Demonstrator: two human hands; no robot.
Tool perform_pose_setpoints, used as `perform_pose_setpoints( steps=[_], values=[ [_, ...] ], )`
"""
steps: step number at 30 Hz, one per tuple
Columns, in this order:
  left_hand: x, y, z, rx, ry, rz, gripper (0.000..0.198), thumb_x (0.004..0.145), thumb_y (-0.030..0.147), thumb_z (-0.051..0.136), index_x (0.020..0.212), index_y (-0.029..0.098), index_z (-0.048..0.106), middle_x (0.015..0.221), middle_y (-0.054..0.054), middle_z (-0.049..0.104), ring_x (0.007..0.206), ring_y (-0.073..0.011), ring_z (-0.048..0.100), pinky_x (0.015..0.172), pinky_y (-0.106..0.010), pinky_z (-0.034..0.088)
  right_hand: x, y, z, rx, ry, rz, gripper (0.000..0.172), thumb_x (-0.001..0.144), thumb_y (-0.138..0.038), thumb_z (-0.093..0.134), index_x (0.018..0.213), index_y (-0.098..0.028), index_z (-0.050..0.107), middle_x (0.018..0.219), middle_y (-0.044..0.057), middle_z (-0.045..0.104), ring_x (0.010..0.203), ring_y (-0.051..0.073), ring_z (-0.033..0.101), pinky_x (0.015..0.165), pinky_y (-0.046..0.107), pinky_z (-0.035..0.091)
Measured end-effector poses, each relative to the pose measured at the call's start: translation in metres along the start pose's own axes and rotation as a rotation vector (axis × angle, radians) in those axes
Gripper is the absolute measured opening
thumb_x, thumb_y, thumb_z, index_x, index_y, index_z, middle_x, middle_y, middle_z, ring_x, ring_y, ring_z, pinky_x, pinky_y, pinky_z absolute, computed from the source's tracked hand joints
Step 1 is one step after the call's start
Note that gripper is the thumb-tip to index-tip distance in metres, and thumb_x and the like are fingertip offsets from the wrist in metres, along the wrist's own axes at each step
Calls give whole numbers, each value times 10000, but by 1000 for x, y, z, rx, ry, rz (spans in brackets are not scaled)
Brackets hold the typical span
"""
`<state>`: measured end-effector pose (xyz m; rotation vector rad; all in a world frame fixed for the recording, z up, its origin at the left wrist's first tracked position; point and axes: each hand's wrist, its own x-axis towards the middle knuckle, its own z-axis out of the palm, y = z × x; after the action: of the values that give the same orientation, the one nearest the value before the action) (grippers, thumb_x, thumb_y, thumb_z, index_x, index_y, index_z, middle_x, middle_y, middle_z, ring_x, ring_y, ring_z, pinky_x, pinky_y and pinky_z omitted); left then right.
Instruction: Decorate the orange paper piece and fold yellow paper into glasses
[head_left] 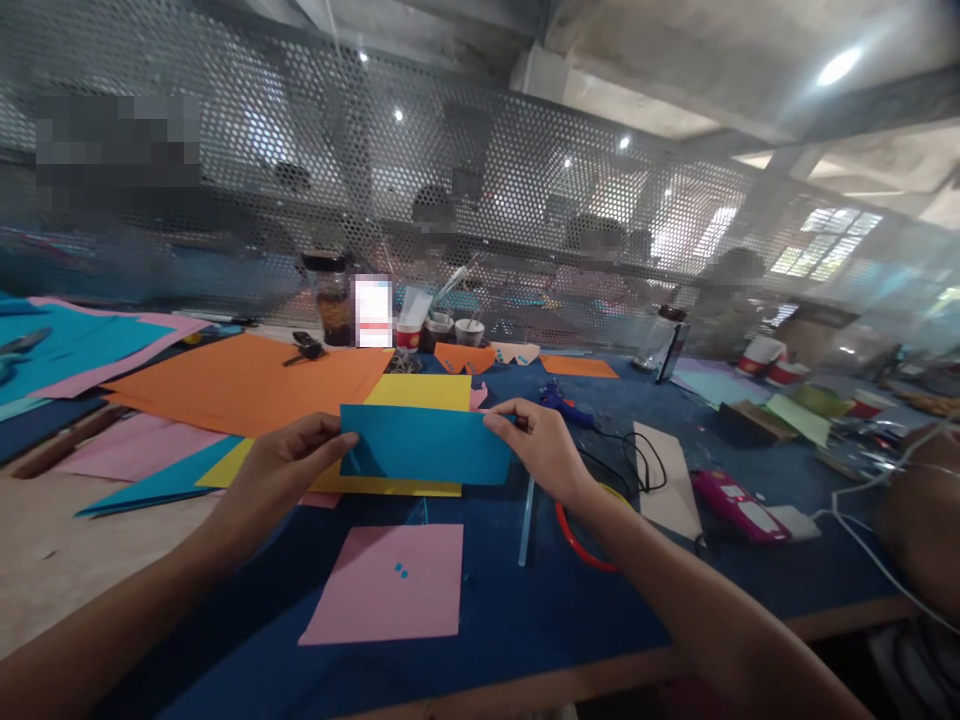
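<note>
Centrally, above the blue table cover [525,610], a blue paper strip [426,443] is held level and lifted clear of the surface. It is pinched at its left end by the left hand [281,470] and at its right end by the right hand [541,445], thumb and fingers of each closed on the paper. Behind and under the strip a yellow sheet [420,392] is partly hidden by it, and a large orange sheet [247,385] is spread further back to the left. Nearer the edge, a pink square sheet [390,585] is laid flat, well apart from the strip, with two tiny blue scraps [401,572] seen on it. Just under the right wrist a clear stick [527,520] and a red ring [581,545] are found, the ring partly covered by the forearm. Beyond that hand a blue glue gun [566,405] is placed, with a black cable [637,460] looped beside a white card [667,480]. The papers are seen to be thin, matt and straight-edged; the strip is a long rectangle. Three small cups [437,330] are counted at the far side, next to a dark-lidded jar [332,298], and the whole bench is closed off behind by a perforated metal screen [525,200]. Another person's arm [919,520] is seen at the right edge.
</note>
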<state>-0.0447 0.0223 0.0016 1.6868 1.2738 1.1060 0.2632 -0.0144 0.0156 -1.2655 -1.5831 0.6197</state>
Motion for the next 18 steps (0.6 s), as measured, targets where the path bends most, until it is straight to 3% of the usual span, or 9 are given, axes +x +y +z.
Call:
perform_pose_setpoints(
  steps=[6, 9, 11, 13, 15, 18],
  values=[
    [-2, -4, -3, 132, -14, 44, 486, 815, 698, 689, 891, 217, 677, 811, -14, 689, 784, -216, 656, 619, -262, 511, -4, -1, -1, -62, 37, -56, 242, 955, -404, 669, 920, -191, 778, 769, -6, 696, 632, 125, 523, 576, 244, 377],
    [-1, -15, -2, 305, -62, 115, 537, 873, 710, 621, 1084, 223, 705, 1022, -54, 774, 910, -267, 722, 721, -315, 584, -4, -2, -6, -99, 127, -57, 238, 959, -406, 665, 921, -198, 773, 759, -11, 680, 641, 132, 523, 583, 247, 384],
    [1, -26, 1, 464, -117, 221, 616, 892, 723, 591, 1236, 225, 700, 1214, -92, 775, 1066, -321, 734, 872, -395, 602, -1, -2, -12, -113, 200, -73, 240, 961, -410, 660, 914, -200, 765, 767, -11, 678, 646, 135, 523, 589, 250, 393],
    [5, -38, 5, 619, -189, 409, 704, 868, 751, 608, 1333, 229, 689, 1351, -125, 735, 1271, -375, 660, 1067, -500, 527, 1, -1, -16, -119, 257, -95, 246, 966, -415, 653, 908, -198, 756, 782, -8, 681, 653, 138, 528, 605, 253, 406],
    [9, -51, 7, 746, -295, 534, 678, 919, 697, 599, 1480, 315, 589, 1514, -81, 640, 1420, -359, 556, 1226, -572, 351, 2, 0, -19, -118, 289, -107, 254, 969, -421, 649, 903, -196, 748, 792, -3, 684, 659, 142, 534, 622, 256, 419],
    [15, -64, 6, 836, -336, 594, 615, 958, 664, 569, 1502, 377, 559, 1536, -39, 624, 1470, -347, 507, 1270, -608, 241, 0, 2, -16, -113, 276, -112, 252, 973, -421, 648, 900, -200, 745, 802, 1, 699, 667, 151, 555, 630, 255, 435]
  ],
)
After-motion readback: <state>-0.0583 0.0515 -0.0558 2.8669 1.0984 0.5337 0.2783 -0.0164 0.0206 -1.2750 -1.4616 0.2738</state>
